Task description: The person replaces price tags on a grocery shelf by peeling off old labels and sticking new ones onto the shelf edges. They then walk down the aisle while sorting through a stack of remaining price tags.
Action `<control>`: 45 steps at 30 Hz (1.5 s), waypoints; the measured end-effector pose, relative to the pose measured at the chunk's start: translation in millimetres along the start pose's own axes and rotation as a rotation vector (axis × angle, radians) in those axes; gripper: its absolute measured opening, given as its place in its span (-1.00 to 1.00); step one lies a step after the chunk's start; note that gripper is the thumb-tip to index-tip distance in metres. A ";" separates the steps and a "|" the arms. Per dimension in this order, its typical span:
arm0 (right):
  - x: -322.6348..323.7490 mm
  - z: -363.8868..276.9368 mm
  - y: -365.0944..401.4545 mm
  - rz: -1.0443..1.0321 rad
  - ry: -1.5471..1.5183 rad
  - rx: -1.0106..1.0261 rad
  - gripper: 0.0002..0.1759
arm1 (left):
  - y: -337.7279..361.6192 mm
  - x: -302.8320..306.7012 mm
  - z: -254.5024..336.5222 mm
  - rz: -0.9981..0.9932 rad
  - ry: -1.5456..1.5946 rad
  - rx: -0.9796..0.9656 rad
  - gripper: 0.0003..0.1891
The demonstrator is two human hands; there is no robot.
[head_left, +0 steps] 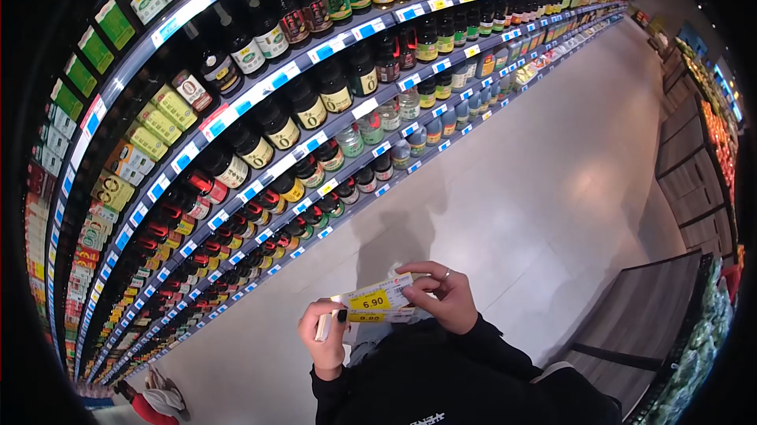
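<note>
Fingers point(416, 270) of the right hand point(445, 299) pinch the price-label stack point(372, 301), 6.90 on top. The left hand point(327, 340) clenches its other end, below the sauce-bottle shelf point(315, 141). Leafing seems underway; separating one label calls for a steady stack.

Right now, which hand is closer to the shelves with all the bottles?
Left. The left hand is on the side of the bottle shelves, gripping the price tags. The right hand pinches the same tags farther out over the aisle floor.
</note>
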State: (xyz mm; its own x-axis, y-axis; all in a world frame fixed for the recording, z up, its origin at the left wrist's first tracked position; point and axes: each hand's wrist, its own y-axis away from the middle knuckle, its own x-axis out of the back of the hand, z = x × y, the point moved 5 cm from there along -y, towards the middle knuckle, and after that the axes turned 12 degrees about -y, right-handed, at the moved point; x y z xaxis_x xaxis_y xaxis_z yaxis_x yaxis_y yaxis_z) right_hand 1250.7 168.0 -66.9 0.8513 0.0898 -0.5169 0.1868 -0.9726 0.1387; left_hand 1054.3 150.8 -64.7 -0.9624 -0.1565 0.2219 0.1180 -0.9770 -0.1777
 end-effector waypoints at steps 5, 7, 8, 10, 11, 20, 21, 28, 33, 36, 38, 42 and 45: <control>4.7 -4.3 2.6 -0.020 0.052 0.037 -0.62 | -3.3 -8.1 0.1 0.033 0.048 0.012 -0.81; 9.5 -9.9 4.3 0.002 0.059 0.046 -0.62 | -5.7 -15.6 -0.1 0.020 0.052 0.015 -0.81; 11.1 -11.5 6.0 0.011 0.061 0.042 -0.62 | -6.4 -17.6 0.4 0.022 0.046 0.026 -0.80; 18.5 -17.3 9.8 0.046 0.078 0.065 -0.62 | -9.4 -27.7 2.8 -0.004 0.033 0.031 -0.80; 23.3 -20.0 12.7 0.073 0.099 0.082 -0.63 | -10.2 -33.2 4.3 -0.020 0.022 0.040 -0.80; 64.8 -31.2 41.7 0.279 0.081 0.096 -0.66 | -15.0 -84.7 16.2 -0.213 0.059 0.087 -0.94; 70.6 -29.3 44.8 0.285 0.083 0.164 -0.64 | -14.6 -89.1 18.5 -0.255 0.044 0.058 -0.96; 79.8 -28.1 62.9 0.337 -0.044 0.082 -0.95 | -9.1 -93.9 16.9 -0.337 0.012 -0.111 -0.89; 71.2 -37.9 69.9 0.316 0.022 0.209 -0.85 | -3.1 -89.5 18.1 -0.299 0.009 -0.071 -0.83; 66.0 -40.8 73.7 0.311 0.026 0.236 -0.79 | -0.2 -89.9 26.1 -0.375 0.086 -0.087 -0.85; 67.5 -38.6 77.0 0.299 0.043 0.260 -0.76 | 2.7 -92.1 28.7 -0.432 0.073 -0.122 -0.86; 72.2 -32.9 78.4 0.318 0.063 0.302 -0.81 | 7.0 -98.4 37.4 -0.505 0.099 -0.244 -0.91; 80.3 -27.5 79.0 0.365 0.014 0.274 -0.84 | 10.1 -101.2 39.4 -0.597 0.048 -0.226 -0.88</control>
State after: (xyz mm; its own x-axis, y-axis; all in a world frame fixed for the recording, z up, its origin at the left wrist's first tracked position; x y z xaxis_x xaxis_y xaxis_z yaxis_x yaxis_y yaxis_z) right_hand 1347.3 104.3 -74.3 0.8445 -0.2683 -0.4635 -0.2615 -0.9619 0.0803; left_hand 1162.5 151.1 -51.2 -0.8568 0.4173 0.3029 -0.4917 -0.8382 -0.2359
